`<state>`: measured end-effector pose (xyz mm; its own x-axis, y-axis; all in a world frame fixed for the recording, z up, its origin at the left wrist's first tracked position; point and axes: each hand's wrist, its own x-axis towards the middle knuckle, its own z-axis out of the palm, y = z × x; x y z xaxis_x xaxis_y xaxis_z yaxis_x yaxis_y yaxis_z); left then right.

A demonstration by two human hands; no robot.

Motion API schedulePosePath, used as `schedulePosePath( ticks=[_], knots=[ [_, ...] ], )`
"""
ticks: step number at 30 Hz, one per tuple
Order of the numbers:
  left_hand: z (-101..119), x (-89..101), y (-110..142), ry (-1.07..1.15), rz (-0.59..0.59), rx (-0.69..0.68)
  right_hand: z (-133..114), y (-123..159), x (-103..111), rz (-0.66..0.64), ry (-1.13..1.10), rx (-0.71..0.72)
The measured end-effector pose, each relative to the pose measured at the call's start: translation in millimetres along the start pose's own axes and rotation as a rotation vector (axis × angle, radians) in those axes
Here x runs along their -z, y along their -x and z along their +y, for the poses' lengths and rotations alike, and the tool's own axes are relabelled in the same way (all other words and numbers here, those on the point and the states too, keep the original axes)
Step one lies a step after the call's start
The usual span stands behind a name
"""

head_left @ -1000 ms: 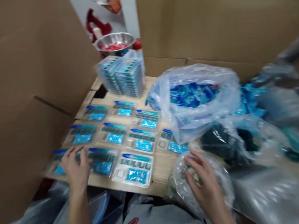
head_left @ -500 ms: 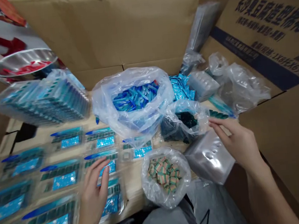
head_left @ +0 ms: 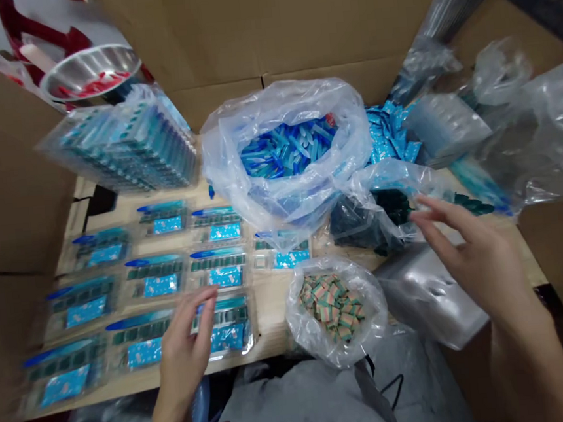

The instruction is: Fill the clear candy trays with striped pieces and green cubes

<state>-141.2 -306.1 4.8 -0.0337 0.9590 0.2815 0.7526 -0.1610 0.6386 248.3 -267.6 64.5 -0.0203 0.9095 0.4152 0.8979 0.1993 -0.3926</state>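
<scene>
My left hand (head_left: 187,337) is over the clear plastic trays, its thumb and fingertips drawn together; whatever may be between them is hidden. Under it lies a tray with a blue packet (head_left: 227,338); other trays (head_left: 160,285) each hold a long pointed blue piece, a row of dark green squares and a spotted blue packet. My right hand (head_left: 472,247) is held beside a clear bag of dark green pieces (head_left: 392,206), thumb and forefinger slightly apart with nothing visible between them. In front stands an open bag of small green-and-tan striped blocks (head_left: 333,308).
A large plastic bag of blue pieces (head_left: 288,148) stands at the back. Stacked filled trays (head_left: 128,145) and a metal bowl (head_left: 89,70) with red pieces are at the left. Blue packets (head_left: 390,132), stacked clear trays (head_left: 446,127) and a silvery bag (head_left: 431,296) lie right. Cardboard walls (head_left: 305,25) surround the table.
The view has swung, so the table's things sit further right and higher. My left thumb and fingertips have come closer together. My right hand remains by the dark green pieces, its fingertips slightly further apart.
</scene>
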Motion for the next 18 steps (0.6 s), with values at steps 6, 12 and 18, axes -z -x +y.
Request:
schedulePosePath(
  ticks=[6, 12, 18],
  knots=[
    [66.6, -53.5, -5.2, 0.234, -0.667, -0.331, -55.9, 48.0, -24.2, -0.136, -0.214, 0.199],
    [108.9, -122.2, -21.2, -0.088, -0.817, -0.404, -63.5, 89.0, -39.0, -0.098, -0.184, 0.139],
    [108.3, -134.3, -31.6, -0.187, -0.85, -0.388, -47.2, 112.5, -49.5, -0.172, -0.149, 0.163]
  ],
)
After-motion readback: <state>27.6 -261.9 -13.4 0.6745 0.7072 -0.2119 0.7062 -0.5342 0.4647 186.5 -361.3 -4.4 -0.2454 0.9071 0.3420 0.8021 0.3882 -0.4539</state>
